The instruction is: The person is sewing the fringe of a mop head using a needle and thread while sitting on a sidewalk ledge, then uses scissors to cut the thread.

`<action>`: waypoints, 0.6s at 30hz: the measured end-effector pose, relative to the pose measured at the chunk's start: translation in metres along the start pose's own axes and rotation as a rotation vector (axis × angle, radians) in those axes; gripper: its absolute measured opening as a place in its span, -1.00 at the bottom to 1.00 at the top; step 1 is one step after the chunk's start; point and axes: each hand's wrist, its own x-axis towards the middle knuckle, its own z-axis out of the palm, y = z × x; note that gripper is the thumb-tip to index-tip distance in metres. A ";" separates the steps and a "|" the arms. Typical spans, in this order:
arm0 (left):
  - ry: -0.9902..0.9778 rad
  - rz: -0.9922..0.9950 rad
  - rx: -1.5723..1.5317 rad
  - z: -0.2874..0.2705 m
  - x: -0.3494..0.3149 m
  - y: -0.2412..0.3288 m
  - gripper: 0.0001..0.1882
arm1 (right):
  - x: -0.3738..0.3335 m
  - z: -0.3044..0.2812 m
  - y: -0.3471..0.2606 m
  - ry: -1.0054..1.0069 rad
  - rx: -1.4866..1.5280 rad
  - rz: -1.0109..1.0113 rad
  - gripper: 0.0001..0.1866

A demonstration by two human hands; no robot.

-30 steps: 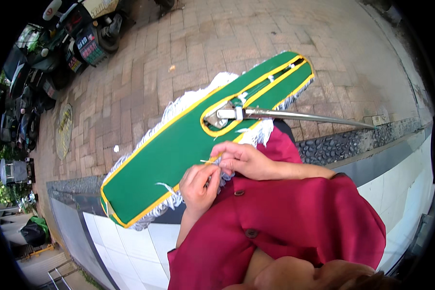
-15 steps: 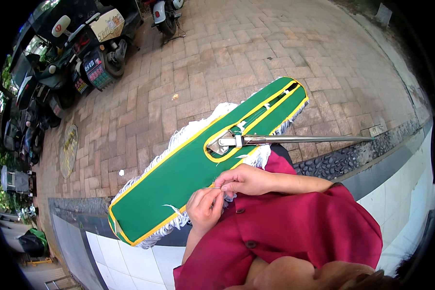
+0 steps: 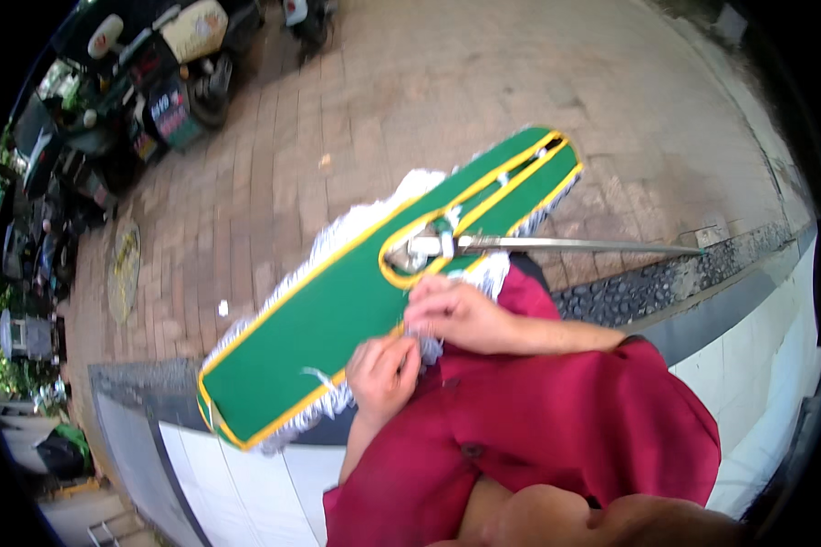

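Observation:
Across my lap lies a dust mop head point(image 3: 287, 365), with a green backing, yellow binding and a white string fringe. Its metal frame shows through a yellow-edged opening, joined to a silvery handle point(image 3: 566, 244) stretching right. My left hand point(image 3: 381, 374) is closed in a pinch at the mop's near edge; whatever its fingertips hold is too small to make out. Just right of it and slightly higher, my right hand point(image 3: 456, 314) has curled, closed fingers, blurred by motion, over the near yellow binding. A white tie point(image 3: 317, 376) sticks up from the backing left of my hands.
Parked scooters point(image 3: 169, 91) line the far left of the brick paving point(image 3: 356, 118). A round cover point(image 3: 126, 269) is set into the paving. Dark pebbles point(image 3: 629, 292) form a strip on the right, beside pale tiles point(image 3: 246, 483) along the near side.
My right hand has lifted slightly away from my left, so their fingertips no longer meet. The thin needle-like piece seen between them earlier cannot be made out now. The whole view has shifted slightly.

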 end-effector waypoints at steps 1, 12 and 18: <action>-0.015 0.003 0.018 -0.003 -0.001 0.000 -0.82 | 0.001 0.005 0.006 0.040 0.020 -0.040 -0.91; 0.035 -0.073 -0.034 -0.002 -0.011 -0.003 -0.80 | 0.018 -0.005 0.000 0.045 0.505 0.453 -0.84; -0.001 0.017 0.052 -0.002 -0.012 -0.005 -0.82 | 0.014 -0.014 0.014 0.024 0.605 0.360 -0.85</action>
